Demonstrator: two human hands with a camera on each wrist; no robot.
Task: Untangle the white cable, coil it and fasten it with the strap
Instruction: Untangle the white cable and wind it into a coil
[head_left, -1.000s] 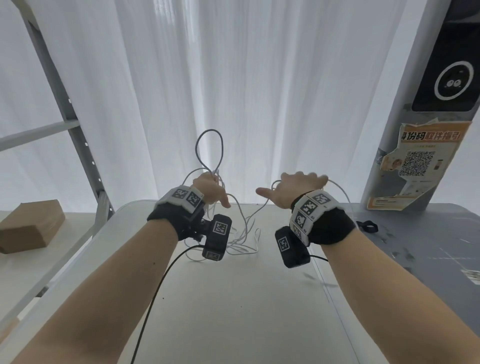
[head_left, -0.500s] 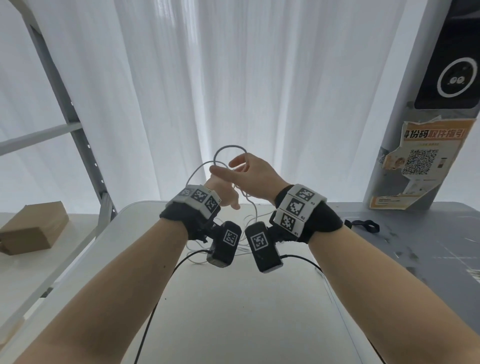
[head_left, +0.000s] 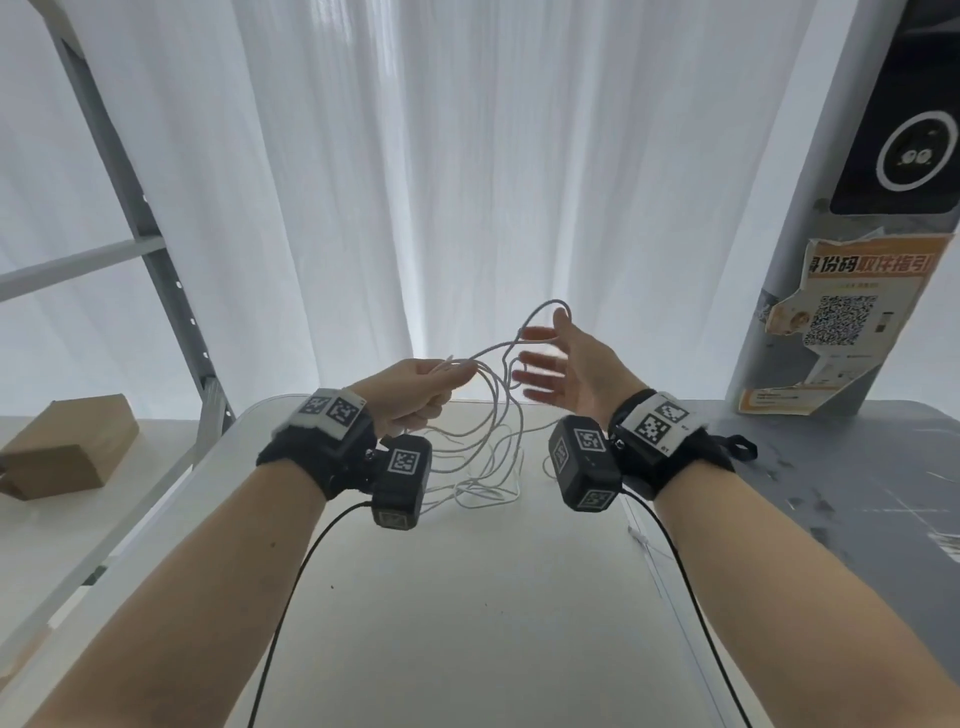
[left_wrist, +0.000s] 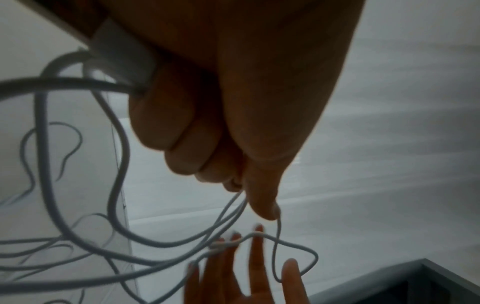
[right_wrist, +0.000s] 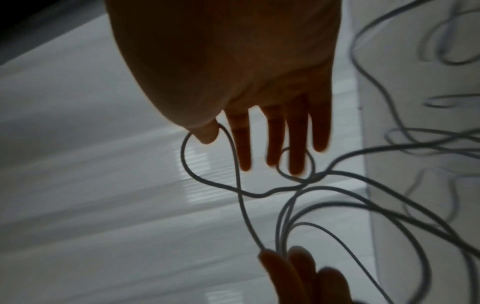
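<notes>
A person's left hand (head_left: 415, 392) grips bunched strands of thin white cable (head_left: 488, 447); its raised loop runs rightward around the thumb of the splayed, empty right hand (head_left: 571, 371).

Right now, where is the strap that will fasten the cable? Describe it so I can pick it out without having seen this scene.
Find the grey pillar with the torn orange QR poster at the right. At its foot lies a dark grey table, and the strap sits at that table's near-left edge, just beyond the right wrist. It is a small black loop, unlike the thin white cable spread over the adjoining white table.
</notes>
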